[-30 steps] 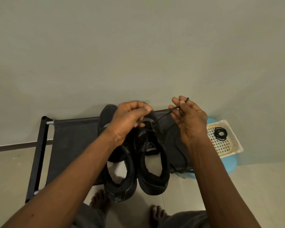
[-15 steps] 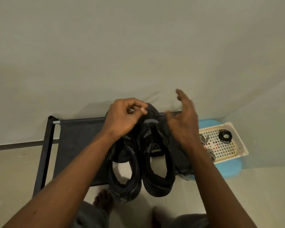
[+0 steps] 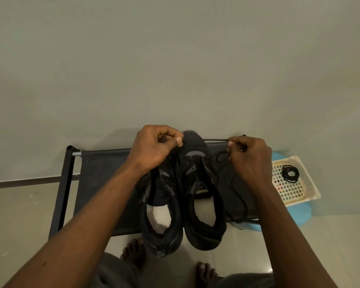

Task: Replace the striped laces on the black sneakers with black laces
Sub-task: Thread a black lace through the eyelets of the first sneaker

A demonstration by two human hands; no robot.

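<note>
— What do we have along the edges?

— Our two sneakers (image 3: 202,183) lie side by side on the black fabric rack (image 3: 104,173). Their toes are at its far rail by the wall (image 3: 175,59), and their heels hang over its near edge, above our two bare feet (image 3: 133,252). Left of them we see a wide stretch of fabric. Right of them is a narrower strip where slack lace lies.

— And our hands?

— Our right hand (image 3: 249,159) pinches the black lace (image 3: 216,139), which is drawn taut along the far rail to the toes. Our left hand (image 3: 156,146) is curled, thumb on forefinger at the toes; we cannot tell what it pinches.

— Counts?

— One cream basket (image 3: 308,196) sits on one blue stool (image 3: 299,213) just beside the rack, with one coiled lace (image 3: 290,173) in it.
</note>
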